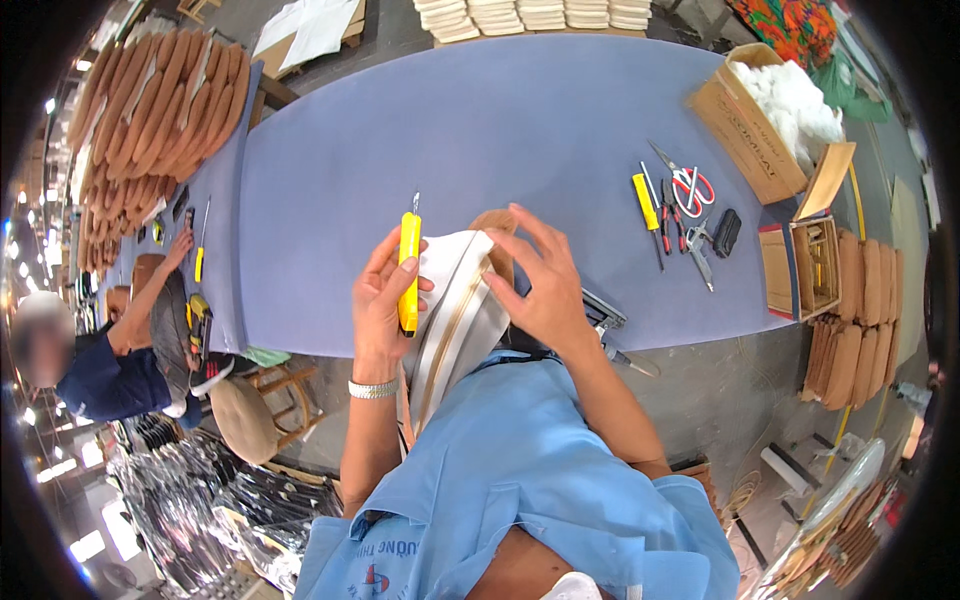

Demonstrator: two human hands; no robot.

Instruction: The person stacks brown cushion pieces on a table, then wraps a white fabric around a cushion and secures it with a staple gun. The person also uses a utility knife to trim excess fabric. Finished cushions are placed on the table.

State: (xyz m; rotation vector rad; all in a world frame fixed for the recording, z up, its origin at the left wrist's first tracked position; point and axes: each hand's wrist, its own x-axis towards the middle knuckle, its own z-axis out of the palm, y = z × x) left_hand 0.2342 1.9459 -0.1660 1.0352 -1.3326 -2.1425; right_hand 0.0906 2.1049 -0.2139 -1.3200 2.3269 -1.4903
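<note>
My left hand (385,290) is wrapped round a yellow utility knife (409,275), its thin metal tip pointing away from me. Beside those fingers, a white and brown padded piece (462,300) leans against my front, with a tan line running down its white side. Its far end shows brown. My right hand (540,280) has its thumb and forefinger at that end's right edge, the other fingers spread out. Part of the piece is hidden behind my hands.
On the blue-grey table (350,140) lie scissors (690,190), a yellow-handled tool (645,200), pliers (672,225) and a metal tool (700,260). A box of white stuffing (750,130) and a small wooden box (800,265) stand right. Brown pads (165,100) are piled left, near a co-worker (120,360).
</note>
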